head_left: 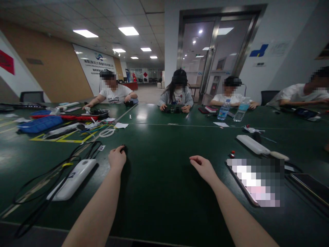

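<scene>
Your left hand (117,158) with a small dark object (123,148), your right hand (204,168) well apart.
From the left, a blue tray (41,124), then a white device (82,171) marked 2; beside it, your left hand's fingers are nearly closed on the small dark object — partly hidden at the fingertips; next, your right hand, loosely curled — you can't tell whether it holds anything; then a phone (253,181) on the table (156,192).
</scene>
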A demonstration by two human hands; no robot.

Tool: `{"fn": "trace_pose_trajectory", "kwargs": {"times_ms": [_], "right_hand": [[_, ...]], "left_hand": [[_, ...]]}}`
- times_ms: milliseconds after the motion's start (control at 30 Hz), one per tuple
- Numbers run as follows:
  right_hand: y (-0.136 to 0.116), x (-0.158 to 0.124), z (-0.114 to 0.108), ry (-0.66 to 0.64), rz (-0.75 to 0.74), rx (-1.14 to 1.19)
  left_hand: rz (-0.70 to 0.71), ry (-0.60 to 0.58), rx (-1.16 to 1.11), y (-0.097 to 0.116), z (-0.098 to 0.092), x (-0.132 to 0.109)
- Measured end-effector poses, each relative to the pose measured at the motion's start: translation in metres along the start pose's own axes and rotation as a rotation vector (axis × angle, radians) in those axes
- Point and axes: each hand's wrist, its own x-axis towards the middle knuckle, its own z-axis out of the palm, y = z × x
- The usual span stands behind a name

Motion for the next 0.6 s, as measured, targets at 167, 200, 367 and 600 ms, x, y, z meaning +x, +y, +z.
{"fn": "trace_pose_trajectory", "kwargs": {"times_ms": [167, 200, 367, 600], "right_hand": [[0.0022, 0.0014, 0.0002, -0.001, -0.003, -0.01], [0.0019, 0.0012, 0.0002, -0.002, -0.003, -0.01], [-0.0011, -0.0009, -0.0002, -0.006, 0.0, -0.011], [0.0057, 0.0034, 0.0007, -0.005, -0.023, -0.008]], "left_hand": [[-0.024, -0.004, -0.01, 0.0013, -0.0011, -0.0002], [-0.025, -0.006, -0.012, 0.0013, -0.0013, -0.0002], [-0.031, -0.006, -0.025, -0.0002, -0.0003, 0.0003], [0.026, 0.034, -0.003, -0.0049, 0.0061, 0.0035]]}}
